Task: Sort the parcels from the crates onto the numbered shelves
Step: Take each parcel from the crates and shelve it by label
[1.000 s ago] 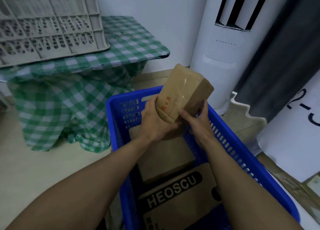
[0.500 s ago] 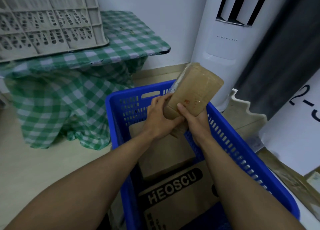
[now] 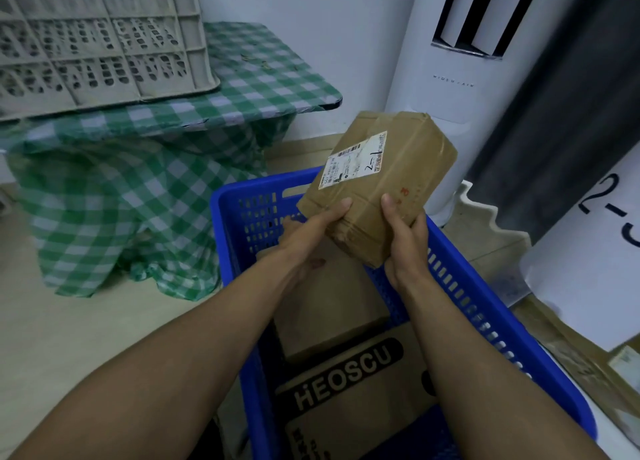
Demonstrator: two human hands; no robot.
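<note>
Grey crate (image 3: pixel 100 40) sits at the left end of the checked surface (image 3: pixel 263 88). Blue crate (image 3: pixel 485 321) holds a plain box (image 3: pixel 329 314) and a HEOSCU carton (image 3: pixel 349 376). Above its far edge, left hand (image 3: pixel 308 231) and right hand (image 3: pixel 405 241) hold a brown parcel (image 3: pixel 398 189) in curled fingers (image 3: pixel 388 205); its label (image 3: pixel 353 159) reads "2-1".

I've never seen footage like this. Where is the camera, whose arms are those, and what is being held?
There is no machine here. A person wears a camera on the head, and it looks down at their own arms. The left hand and right hand both grip a taped brown parcel above a blue crate. Its white label has 2-1 handwritten on it. More cardboard boxes lie in the crate, among them the HEOSCU box. Behind, a grey crate sits on a table covered with a green checked cloth.
</note>
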